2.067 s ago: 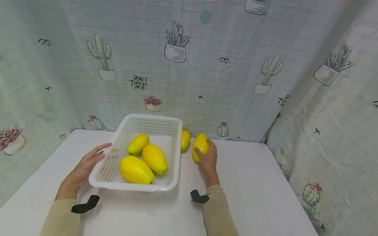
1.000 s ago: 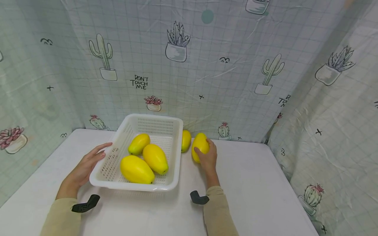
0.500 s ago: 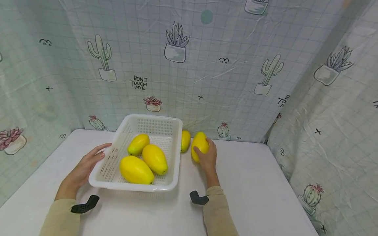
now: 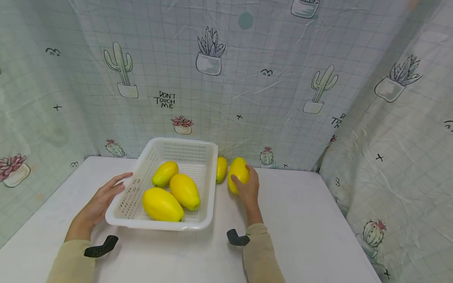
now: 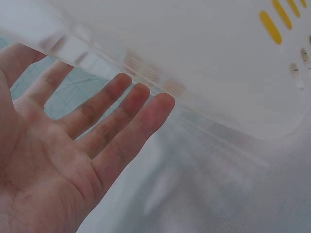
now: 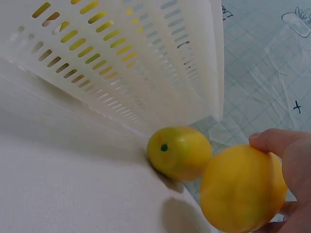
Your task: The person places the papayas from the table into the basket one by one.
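Observation:
My right hand [image 4: 249, 188] grips a yellow papaya [image 4: 238, 175] from its right side, thumb and fingers curled round it. In the right wrist view this papaya overlaps a smaller papaya [image 6: 180, 153] with a green stem spot, lying by the basket's outer wall. The white perforated basket [image 4: 209, 188] partly hides that smaller fruit in the head view. Inside the basket lie a small papaya [image 4: 165, 174] and two larger papayas, one at the front [image 4: 162, 204] and one on the right [image 4: 185, 192]. My left hand [image 4: 100, 204] has straight, spread fingers against the basket's left side.
All of this is on a white table [image 4: 301, 220]. A printed curtain [image 4: 269, 98] with cactus drawings rises behind the table and on both sides. Each wrist wears a black mount, one on the left [image 4: 101, 247] and one on the right [image 4: 237, 238].
The gripped papaya has shifted slightly left and toward the back, closer to the smaller papaya by the basket. The left hand and the basket have stayed in place.

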`<state>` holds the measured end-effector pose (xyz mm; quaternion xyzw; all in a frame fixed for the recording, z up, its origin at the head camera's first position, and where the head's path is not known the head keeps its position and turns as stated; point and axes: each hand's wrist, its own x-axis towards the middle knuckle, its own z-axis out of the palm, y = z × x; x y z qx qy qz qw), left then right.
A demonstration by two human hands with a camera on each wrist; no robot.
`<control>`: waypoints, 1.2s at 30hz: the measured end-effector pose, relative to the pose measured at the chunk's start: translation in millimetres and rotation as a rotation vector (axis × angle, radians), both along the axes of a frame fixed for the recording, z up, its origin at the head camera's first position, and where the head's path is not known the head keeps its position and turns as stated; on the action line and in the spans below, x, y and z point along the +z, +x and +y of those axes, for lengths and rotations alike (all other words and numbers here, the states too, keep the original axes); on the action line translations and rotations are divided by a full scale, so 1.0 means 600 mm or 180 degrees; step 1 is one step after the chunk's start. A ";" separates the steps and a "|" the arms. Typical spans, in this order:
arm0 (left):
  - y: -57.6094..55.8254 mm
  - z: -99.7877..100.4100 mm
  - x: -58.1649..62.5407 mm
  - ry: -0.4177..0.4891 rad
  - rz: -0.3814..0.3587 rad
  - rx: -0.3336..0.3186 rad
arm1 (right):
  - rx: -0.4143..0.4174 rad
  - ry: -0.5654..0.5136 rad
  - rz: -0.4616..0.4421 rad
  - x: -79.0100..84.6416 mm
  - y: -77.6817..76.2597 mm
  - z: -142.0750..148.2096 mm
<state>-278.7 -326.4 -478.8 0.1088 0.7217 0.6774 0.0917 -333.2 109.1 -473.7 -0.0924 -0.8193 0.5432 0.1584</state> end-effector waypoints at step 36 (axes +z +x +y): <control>0.003 0.002 0.002 0.0017 0.0001 -0.0040 | 0.0096 -0.0120 0.0028 0.024 0.013 -0.005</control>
